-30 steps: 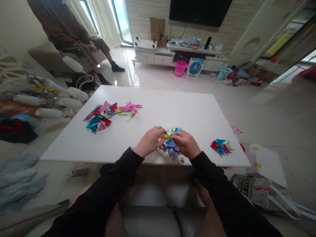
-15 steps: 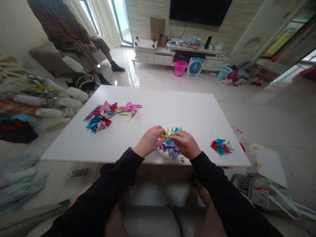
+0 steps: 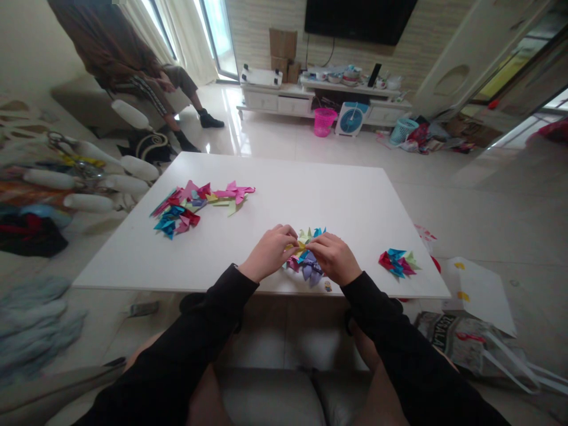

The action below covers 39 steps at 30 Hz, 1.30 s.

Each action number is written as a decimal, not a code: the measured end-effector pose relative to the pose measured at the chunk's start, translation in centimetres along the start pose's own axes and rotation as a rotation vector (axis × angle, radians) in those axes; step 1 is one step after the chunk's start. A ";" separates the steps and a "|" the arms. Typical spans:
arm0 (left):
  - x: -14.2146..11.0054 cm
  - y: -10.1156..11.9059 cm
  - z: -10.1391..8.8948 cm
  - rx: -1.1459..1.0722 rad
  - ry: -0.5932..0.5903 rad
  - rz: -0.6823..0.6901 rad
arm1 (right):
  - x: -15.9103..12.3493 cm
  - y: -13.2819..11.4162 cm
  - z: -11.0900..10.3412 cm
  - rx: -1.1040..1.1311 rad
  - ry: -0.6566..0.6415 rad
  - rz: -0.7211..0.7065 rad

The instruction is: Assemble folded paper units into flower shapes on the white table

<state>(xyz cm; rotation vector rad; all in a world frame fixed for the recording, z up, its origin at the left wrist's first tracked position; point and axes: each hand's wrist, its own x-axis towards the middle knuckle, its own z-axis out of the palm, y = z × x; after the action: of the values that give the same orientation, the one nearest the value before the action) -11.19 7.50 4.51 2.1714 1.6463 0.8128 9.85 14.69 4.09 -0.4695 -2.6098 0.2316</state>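
From where I stood, the left hand (image 3: 276, 249) and right hand (image 3: 333, 253) had fingers (image 3: 317, 244) pinched closed on yellow paper (image 3: 302, 247), its long axis running sideways between them.

You have creased yellow paper (image 3: 302, 247) at twelve o'clock; the folded pile (image 3: 184, 207) at eleven looks papery, its blue pieces (image 3: 169, 221) faintly glossy. Your desk (image 3: 310, 189) is smooth, your sleeves (image 3: 224, 294) matt cloth, the far pink basket (image 3: 324, 125) plastic-looking, the floor (image 3: 266, 139) glossy and reflective.
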 end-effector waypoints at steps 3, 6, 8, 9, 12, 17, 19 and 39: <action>0.0 0.3 -0.1 0.044 -0.020 -0.014 | 0.0 0.0 0.0 -0.013 -0.002 -0.001; 0.0 0.6 -0.3 0.088 -0.017 -0.047 | 0.0 0.0 0.0 -0.008 -0.001 0.002; -0.1 0.7 -0.3 0.103 -0.006 -0.066 | 0.0 0.0 0.1 -0.002 0.000 0.005; -0.1 0.7 -0.3 0.105 0.001 -0.073 | 0.0 0.1 0.1 0.000 0.000 0.006; -0.2 0.5 -0.3 0.101 0.015 -0.080 | -0.1 0.1 0.2 -0.007 -0.003 0.006; -0.2 0.3 -0.2 0.111 0.010 -0.065 | 0.0 0.0 0.1 -0.025 -0.007 -0.003; -0.2 0.4 -0.2 0.116 -0.001 -0.060 | 0.0 0.0 0.0 -0.035 -0.008 0.001; 0.0 1.7 -0.1 0.210 -0.058 0.076 | 0.1 -1.3 1.4 -0.052 0.077 0.159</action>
<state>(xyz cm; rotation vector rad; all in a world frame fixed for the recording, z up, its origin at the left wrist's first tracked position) -9.87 6.98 5.53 2.3883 1.6967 0.6133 8.74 13.45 3.17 -0.6920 -2.5103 0.1943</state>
